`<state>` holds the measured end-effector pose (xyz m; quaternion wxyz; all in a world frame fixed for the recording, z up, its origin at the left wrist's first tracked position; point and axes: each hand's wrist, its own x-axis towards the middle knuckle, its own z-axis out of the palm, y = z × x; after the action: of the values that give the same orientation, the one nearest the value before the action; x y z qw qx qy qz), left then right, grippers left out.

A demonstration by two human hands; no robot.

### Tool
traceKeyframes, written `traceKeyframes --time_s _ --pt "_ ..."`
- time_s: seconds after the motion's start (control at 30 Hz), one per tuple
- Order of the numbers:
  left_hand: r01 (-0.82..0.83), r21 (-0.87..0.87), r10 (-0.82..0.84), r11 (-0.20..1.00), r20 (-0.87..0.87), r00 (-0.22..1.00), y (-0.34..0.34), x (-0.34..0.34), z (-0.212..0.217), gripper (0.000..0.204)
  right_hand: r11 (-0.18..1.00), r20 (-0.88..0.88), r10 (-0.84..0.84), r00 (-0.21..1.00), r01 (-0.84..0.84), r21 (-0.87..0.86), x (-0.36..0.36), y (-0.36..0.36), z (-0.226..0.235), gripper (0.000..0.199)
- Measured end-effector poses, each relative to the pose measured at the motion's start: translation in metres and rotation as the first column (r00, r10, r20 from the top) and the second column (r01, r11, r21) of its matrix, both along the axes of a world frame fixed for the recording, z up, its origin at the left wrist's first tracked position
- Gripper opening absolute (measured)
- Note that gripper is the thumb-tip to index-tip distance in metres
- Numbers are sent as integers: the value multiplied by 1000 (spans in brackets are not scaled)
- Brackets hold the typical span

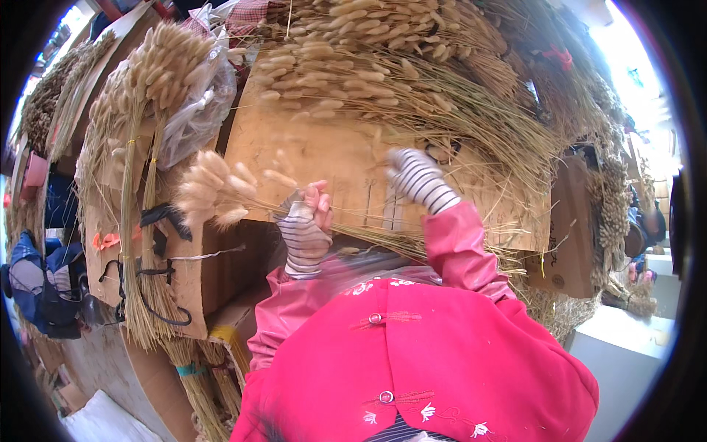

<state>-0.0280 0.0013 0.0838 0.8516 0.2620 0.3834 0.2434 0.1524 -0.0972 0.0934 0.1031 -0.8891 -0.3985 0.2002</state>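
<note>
My left hand, in a striped fingerless glove, is closed round a small bunch of dried bunny-tail grass. Its fluffy tan heads fan out to the left, and the thin stems run right, below my other hand. Over the cardboard is my right hand, in a matching striped glove, just in front of the loose stems. Motion smears its fingers, so their hold is unclear. A large pile of the same grass lies across the far part of the cardboard, heads left and stems right.
Tied bundles of bunny-tail grass lean on a cardboard box at left, beside a clear plastic bag. Black straps hang there. A brown carton stands at right, near a white box. Another person is at far left.
</note>
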Motion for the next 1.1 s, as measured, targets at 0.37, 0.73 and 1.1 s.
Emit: traceKeyframes --time_s 0.37,0.73,1.1 --pt "26 18 -28 999 126 992 2 -2 -7 26 981 78 -24 997 9 193 35 -27 -6 18" --pt "11 26 -15 1000 149 989 3 -2 -10 28 991 169 107 980 -119 65 37 -31 -13 18" --pt "15 45 -22 999 175 984 3 -2 -9 26 987 -489 -16 872 92 133 36 -32 -6 15"
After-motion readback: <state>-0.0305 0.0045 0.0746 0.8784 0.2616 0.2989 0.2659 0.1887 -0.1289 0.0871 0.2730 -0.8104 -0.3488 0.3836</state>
